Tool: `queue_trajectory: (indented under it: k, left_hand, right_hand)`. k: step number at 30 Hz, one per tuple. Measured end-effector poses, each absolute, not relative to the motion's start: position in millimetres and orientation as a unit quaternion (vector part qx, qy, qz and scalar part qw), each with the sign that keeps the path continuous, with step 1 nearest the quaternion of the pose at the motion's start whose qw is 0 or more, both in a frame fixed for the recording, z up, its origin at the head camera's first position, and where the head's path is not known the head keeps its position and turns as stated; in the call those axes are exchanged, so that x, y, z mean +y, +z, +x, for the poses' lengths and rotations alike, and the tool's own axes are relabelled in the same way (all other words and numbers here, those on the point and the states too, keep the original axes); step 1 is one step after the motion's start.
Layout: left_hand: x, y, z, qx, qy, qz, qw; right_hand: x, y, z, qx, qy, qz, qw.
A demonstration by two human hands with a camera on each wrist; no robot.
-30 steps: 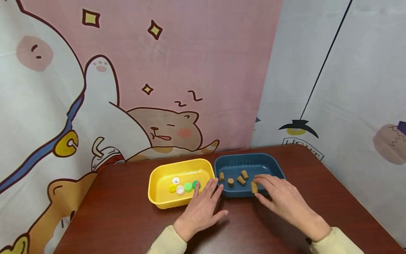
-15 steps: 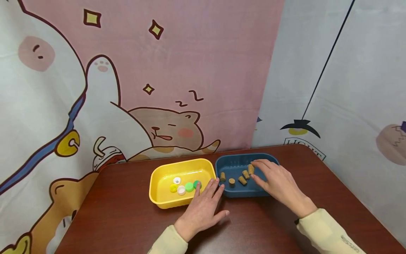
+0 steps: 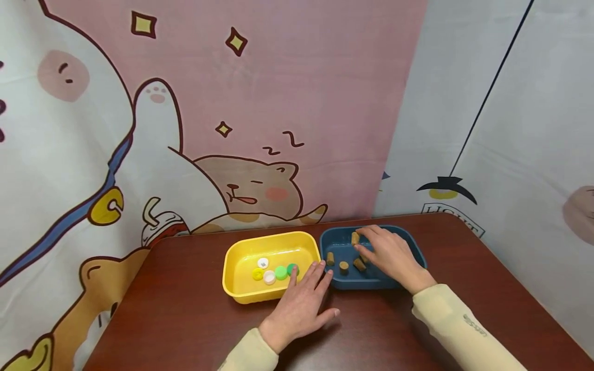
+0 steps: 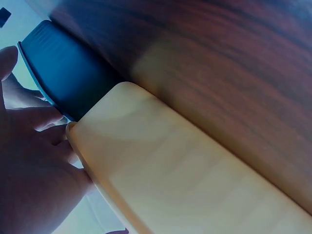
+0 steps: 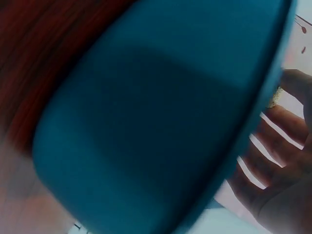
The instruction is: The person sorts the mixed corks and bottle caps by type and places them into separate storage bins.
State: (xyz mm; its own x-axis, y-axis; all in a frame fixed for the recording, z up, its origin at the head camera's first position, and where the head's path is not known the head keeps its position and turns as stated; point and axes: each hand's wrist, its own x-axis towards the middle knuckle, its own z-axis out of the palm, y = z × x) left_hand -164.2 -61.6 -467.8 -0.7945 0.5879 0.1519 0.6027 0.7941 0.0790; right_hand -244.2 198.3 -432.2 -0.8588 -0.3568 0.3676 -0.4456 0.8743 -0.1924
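My right hand (image 3: 390,253) pinches a cork stopper (image 3: 355,238) between thumb and fingertips, over the far part of the blue tray (image 3: 413,242). Several more corks lie in that tray, one standing upright (image 3: 344,267) near its front wall and another (image 3: 330,258) at its left side. The right wrist view shows a sliver of the held cork (image 5: 274,98) behind the tray's rim. With fingers straight, my left hand (image 3: 299,309) rests at the near right corner of the yellow tray (image 3: 232,288), its fingertips at the rims where both trays meet.
Several plastic bottle caps lie in the yellow tray, among them a white cap (image 3: 263,263), a yellow cap (image 3: 257,274) and a light green cap (image 3: 281,273). Both trays stand side by side on a dark wooden table (image 3: 185,309). A cartoon-printed cloth (image 3: 325,103) hangs behind.
My right hand has carried its cork from the blue tray's near right rim leftward and back to the tray's far side. The left hand stays in place. The head view has shifted slightly.
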Motion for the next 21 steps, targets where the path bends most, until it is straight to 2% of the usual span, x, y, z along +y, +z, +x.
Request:
queue_trajectory:
  k: [17,21]
  left_hand:
    - [-60.1,-466.5,-164.7,-0.947,-0.063,-0.311,0.043]
    - [-59.4,-466.3,-165.4,-0.947,-0.061,-0.312,0.042]
  right_hand:
    - [180.4,-453.9,-273.9,-0.980,0.087,0.177,0.011]
    - [181.9,-456.4,-275.5,-0.982,0.090,0.164,-0.004]
